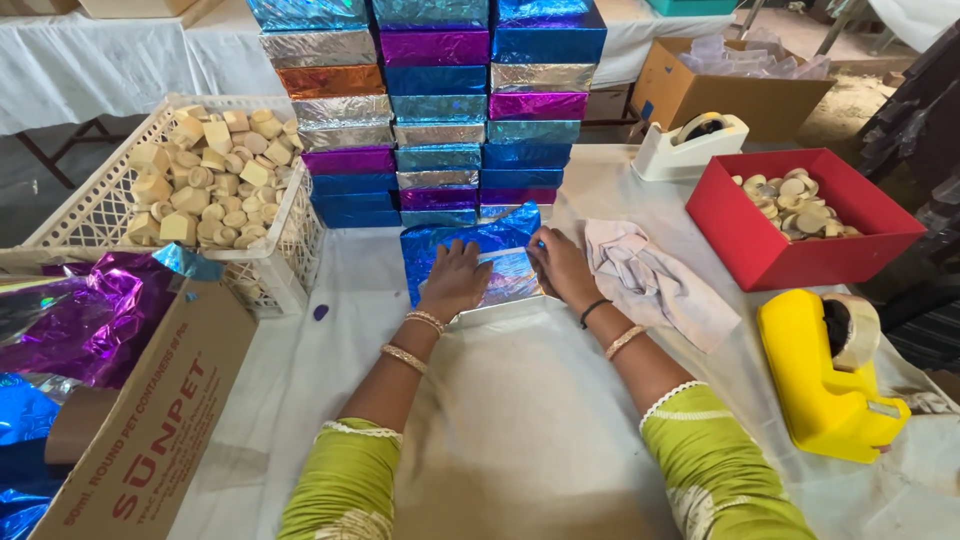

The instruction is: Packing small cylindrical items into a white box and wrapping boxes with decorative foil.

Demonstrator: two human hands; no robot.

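A flat box half wrapped in shiny blue foil [470, 245] lies on the white-covered table [520, 420] in front of me. My left hand [455, 280] presses flat on the foil over the box. My right hand [560, 265] rests on the box's right edge, fingers pinching a strip of clear tape against the foil. Both wrists wear bangles. The box's silver lower edge [500, 312] shows below my hands.
Three stacks of foil-wrapped boxes [440, 110] stand just behind. A white crate of wooden pieces [215, 165] sits left, a cardboard box with foil sheets [120, 400] lower left. A red box of wooden discs [800, 215], a crumpled cloth [650, 280], white [690, 145] and yellow [825, 375] tape dispensers lie right.
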